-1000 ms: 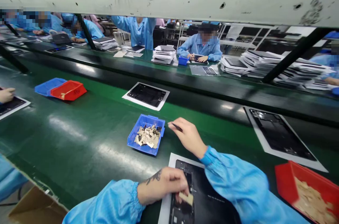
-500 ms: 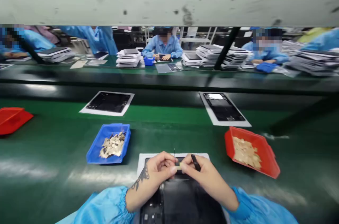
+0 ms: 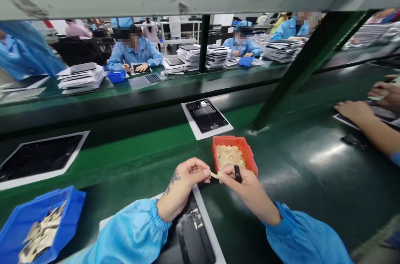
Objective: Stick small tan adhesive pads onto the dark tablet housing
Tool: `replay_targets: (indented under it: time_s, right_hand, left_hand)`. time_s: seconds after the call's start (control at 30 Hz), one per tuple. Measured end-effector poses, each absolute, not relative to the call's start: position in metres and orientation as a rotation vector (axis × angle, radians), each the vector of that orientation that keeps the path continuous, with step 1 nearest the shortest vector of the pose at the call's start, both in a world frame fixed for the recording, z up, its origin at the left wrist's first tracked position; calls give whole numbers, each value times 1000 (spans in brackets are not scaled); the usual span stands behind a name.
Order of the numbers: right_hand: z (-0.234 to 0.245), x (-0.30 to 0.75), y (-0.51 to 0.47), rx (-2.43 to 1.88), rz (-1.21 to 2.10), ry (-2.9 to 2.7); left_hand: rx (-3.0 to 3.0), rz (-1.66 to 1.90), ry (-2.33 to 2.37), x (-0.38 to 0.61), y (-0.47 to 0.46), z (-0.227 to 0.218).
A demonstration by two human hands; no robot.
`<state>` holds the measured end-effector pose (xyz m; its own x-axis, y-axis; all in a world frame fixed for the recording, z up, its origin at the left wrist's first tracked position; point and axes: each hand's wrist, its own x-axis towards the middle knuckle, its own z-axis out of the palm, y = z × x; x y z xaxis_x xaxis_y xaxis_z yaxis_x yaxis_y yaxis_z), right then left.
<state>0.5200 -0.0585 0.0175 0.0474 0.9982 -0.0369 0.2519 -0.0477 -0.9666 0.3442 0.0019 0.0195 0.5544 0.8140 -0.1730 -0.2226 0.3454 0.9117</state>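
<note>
The red bin (image 3: 251, 158) stood on the green table (image 3: 290, 180), filled with tan pieces (image 3: 229, 155). Just on the near side of it, toward the wearer's body, a pale strip (image 3: 214, 175) hung between two hands. The left hand (image 3: 181, 187), to the near left of the bin, had its fingers pinched on the strip's left end. The right hand (image 3: 250, 197), directly before the bin and partly covering its near edge, had its fingers closed on the other end; whether it touched the bin could not be told. A black tool (image 3: 238, 173) also stuck up from the right hand.

Nearer than the bin and to its left, a dark panel (image 3: 193, 235) lay on a white sheet (image 3: 206, 222), partly hidden by the left arm. Farther to the bin's left was a blue bin (image 3: 70, 222) holding flat, light and dark pieces (image 3: 43, 230). A second panel (image 3: 208, 116) lay beyond the red bin, and a third panel (image 3: 40, 155) well to its left. Far to its right, a co-worker's hand (image 3: 356, 112) rested near another panel.
</note>
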Motion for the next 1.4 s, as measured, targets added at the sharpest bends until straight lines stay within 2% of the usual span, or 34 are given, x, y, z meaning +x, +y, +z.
replay_targets:
  time_s: [0.23, 0.37, 0.63, 0.93, 1.07, 1.17, 1.27, 1.4]
  right_hand:
    - [13, 550, -57, -1386, 1056, -1205]
    - [10, 558, -57, -1394, 922, -1250]
    - [-1, 563, -58, -1516, 738, -1345]
    - [-4, 563, -59, -1470, 770, -1340]
    - [-5, 565, -60, -1454, 656, -1211]
    - [-7, 569, -61, -1453, 563, -1048]
    - [-11, 571, -62, -1437, 531, -996]
    - [-17, 571, -60, -1422, 547, -1006]
  left_hand:
    - [944, 685, 612, 392, 12, 16]
    - [918, 646, 623, 407, 11, 13]
    - [1020, 639, 633, 406, 12, 7]
    - [1069, 591, 618, 402, 15, 7]
    - [1104, 675, 636, 399, 21, 11]
    - [1324, 856, 752, 403, 29, 7]
    - [1855, 998, 871, 412, 38, -2]
    - [2290, 924, 880, 422, 44, -11]
